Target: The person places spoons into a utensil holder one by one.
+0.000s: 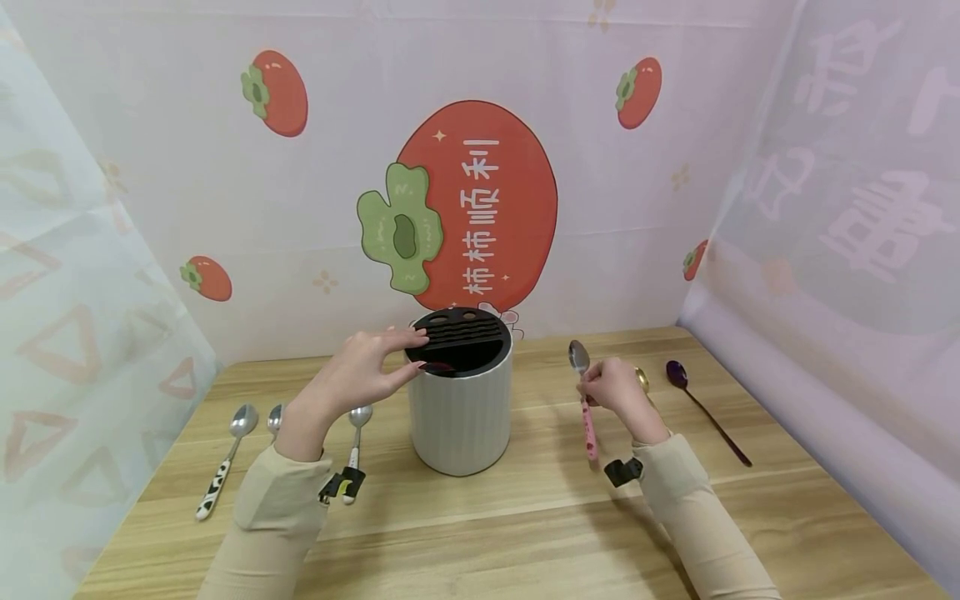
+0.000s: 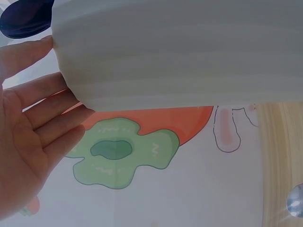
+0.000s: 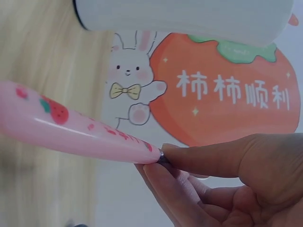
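Note:
A spoon (image 1: 588, 429) with a pink strawberry-patterned handle hangs tilted in my right hand (image 1: 615, 390), bowl upward. Thumb and fingers pinch it at the neck, just past the pink handle (image 3: 85, 130) in the right wrist view. My left hand (image 1: 352, 371) reaches to the rim of a white ribbed holder (image 1: 459, 425) with a black slotted top (image 1: 457, 333). Its fingers are fairly straight, with the fingertips at the rim. Beyond the left thumb, a dark purple rounded piece (image 2: 26, 19) shows over the holder's edge in the left wrist view.
Left of the holder lie several silver spoons, one with a black-and-white handle (image 1: 217, 487), another (image 1: 358, 421) nearest the holder. On the right lies a dark purple spoon (image 1: 708, 412); a gold spoon (image 1: 642, 379) is partly hidden behind the right hand. A printed cloth backdrop (image 1: 480, 50) stands behind.

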### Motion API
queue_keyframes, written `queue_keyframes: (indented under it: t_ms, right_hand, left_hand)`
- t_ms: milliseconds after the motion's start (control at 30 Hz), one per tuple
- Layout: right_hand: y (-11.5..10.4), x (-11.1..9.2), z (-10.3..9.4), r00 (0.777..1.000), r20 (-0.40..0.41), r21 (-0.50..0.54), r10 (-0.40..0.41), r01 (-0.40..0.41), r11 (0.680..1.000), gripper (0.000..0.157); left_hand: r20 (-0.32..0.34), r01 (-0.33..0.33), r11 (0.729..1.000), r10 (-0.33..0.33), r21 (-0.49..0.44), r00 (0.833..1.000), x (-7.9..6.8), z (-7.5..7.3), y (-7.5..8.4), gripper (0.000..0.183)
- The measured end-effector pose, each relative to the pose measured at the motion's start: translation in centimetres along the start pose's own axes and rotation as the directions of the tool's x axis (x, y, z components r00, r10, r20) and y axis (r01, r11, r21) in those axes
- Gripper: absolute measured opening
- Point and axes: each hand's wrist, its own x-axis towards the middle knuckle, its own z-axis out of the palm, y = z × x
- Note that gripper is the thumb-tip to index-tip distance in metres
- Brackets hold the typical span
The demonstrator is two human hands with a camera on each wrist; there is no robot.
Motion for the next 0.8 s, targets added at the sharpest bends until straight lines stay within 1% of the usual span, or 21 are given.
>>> queue_keyframes:
  t_ms: [200,433,533,800]
  right_hand:
    - [-1.0,-0.3,-0.5,1.000,-0.017,0.000,-0.022,0.022,1.000,0.013]
    - [-2.3,-0.9,-0.9,0.994,-0.064,0.008,-0.083,0.084,0.996,0.015]
    - [-2.8,-1.0,-1.1,0.992,-0.077,0.021,-0.097,0.099,0.995,0.015]
    - [-4.3,-1.1,-1.3,0.993,-0.076,0.052,-0.087,0.091,0.995,0.015]
  left_hand:
    - [-0.003,-0.004,1.000,0.005,0.001,1.000,0.0,0.1,-0.1,0.039]
    - [-0.004,-0.005,1.000,0.005,-0.001,1.000,0.0,0.1,-0.1,0.039]
    - [-0.007,-0.007,1.000,0.007,-0.004,1.000,0.0,0.1,-0.1,0.039]
    - [-0.016,-0.010,1.000,0.010,-0.006,1.000,0.0,0.1,-0.1,0.038]
